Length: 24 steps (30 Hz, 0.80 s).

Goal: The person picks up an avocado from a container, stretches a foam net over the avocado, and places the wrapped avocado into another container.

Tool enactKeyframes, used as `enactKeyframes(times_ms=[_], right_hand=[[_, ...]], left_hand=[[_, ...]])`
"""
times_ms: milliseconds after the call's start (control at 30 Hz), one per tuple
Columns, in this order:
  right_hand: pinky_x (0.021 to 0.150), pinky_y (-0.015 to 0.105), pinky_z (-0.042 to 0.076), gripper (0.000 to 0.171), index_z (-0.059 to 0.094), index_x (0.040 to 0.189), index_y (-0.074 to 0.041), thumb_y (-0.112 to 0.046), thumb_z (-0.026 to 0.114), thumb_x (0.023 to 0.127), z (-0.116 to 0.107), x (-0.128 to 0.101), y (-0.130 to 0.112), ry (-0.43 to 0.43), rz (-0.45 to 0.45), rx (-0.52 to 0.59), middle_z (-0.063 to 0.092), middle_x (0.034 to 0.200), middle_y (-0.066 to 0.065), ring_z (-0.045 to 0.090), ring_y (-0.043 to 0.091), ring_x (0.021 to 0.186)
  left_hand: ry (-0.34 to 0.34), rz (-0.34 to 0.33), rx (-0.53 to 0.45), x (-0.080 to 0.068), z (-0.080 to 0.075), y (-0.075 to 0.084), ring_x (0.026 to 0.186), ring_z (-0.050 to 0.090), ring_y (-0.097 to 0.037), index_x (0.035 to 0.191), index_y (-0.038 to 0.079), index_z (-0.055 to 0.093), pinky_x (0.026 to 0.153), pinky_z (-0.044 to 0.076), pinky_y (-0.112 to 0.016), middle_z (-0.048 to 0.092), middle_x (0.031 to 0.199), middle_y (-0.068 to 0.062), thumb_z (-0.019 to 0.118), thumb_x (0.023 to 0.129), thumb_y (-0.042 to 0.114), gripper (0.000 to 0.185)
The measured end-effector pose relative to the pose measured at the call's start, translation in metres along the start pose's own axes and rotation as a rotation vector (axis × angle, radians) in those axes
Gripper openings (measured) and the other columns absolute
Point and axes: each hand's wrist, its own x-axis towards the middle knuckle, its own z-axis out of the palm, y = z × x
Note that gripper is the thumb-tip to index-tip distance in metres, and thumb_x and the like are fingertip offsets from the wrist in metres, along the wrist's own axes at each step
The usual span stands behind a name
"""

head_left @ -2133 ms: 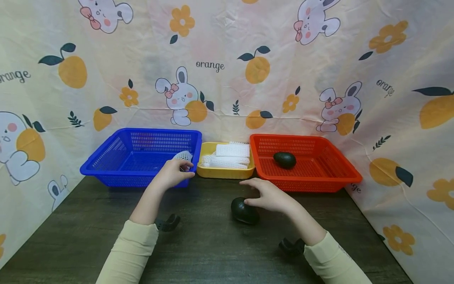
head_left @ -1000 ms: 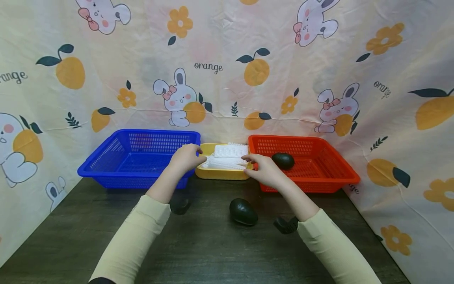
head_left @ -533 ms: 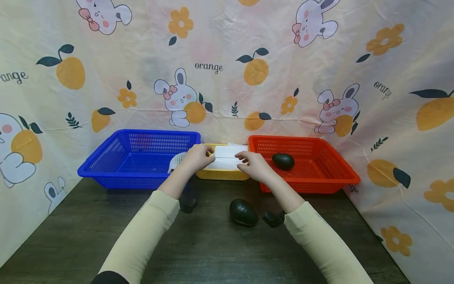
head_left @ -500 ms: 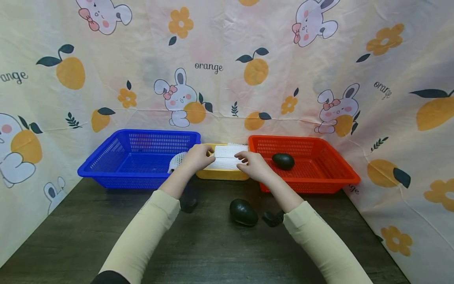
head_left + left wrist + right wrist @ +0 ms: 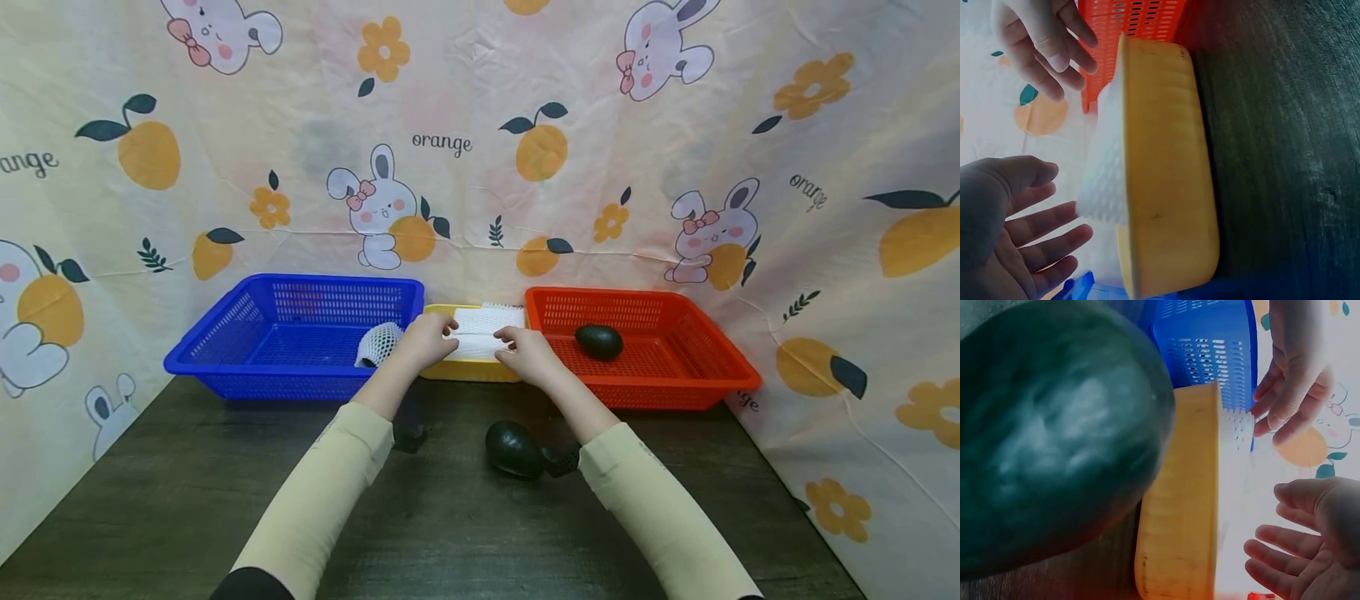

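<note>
My left hand [image 5: 429, 340] hovers at the left end of the yellow tray [image 5: 471, 370], its fingers loosely bent. In the left wrist view its index fingertip comes right to the edge of a white foam net sleeve [image 5: 1105, 175]. Opposite it, at the tray's right end, my right hand [image 5: 528, 354] has spread, relaxed fingers and holds nothing. Several white foam net sleeves [image 5: 489, 320] lie stacked in the tray. A dark green avocado [image 5: 512, 448] rests on the table below the hands; it looms large in the right wrist view.
A blue basket [image 5: 262, 369] at left holds a foam net sleeve [image 5: 377, 343] with something dark inside. In the red basket [image 5: 660, 392] at right lies another avocado [image 5: 599, 342]. A printed cloth [image 5: 465, 208] hangs behind the dark table [image 5: 457, 533].
My left hand let go of the netted avocado in the blue basket and moved right to the yellow tray. My right hand left the table avocado and moved forward to the tray's other end.
</note>
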Motion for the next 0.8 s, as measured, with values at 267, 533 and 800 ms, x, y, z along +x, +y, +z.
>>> enactKeyframes(times_ms=[267,533,800], right_hand=[[0.091,0.042,0.047,0.034,0.062,0.125,-0.002,-0.014,0.061,0.093,0.006,0.008,0.0,-0.039,0.039,-0.059,0.062,0.122,0.015,0.057,0.029,0.111],[0.094,0.042,0.044,0.036,0.059,0.127,0.0,-0.014,0.059,0.094,0.012,0.013,-0.007,-0.095,0.047,-0.123,0.059,0.125,0.017,0.057,0.028,0.107],[0.09,0.04,0.045,0.036,0.058,0.129,-0.001,-0.013,0.056,0.095,0.016,0.019,-0.004,-0.116,0.095,-0.149,0.059,0.125,0.016,0.054,0.027,0.096]], left_hand=[[-0.019,-0.011,0.006,0.005,0.011,-0.003,0.098,0.06,-0.029,0.12,0.003,0.064,0.086,0.049,-0.041,0.064,0.113,-0.014,0.061,0.089,0.014,0.033],[-0.017,-0.021,0.038,0.006,0.016,-0.004,0.102,0.059,-0.029,0.121,0.006,0.064,0.089,0.046,-0.043,0.064,0.115,-0.013,0.063,0.09,0.018,0.034],[-0.031,0.018,0.14,0.008,0.018,-0.003,0.108,0.058,-0.03,0.123,0.005,0.064,0.093,0.044,-0.043,0.064,0.117,-0.013,0.063,0.089,0.017,0.036]])
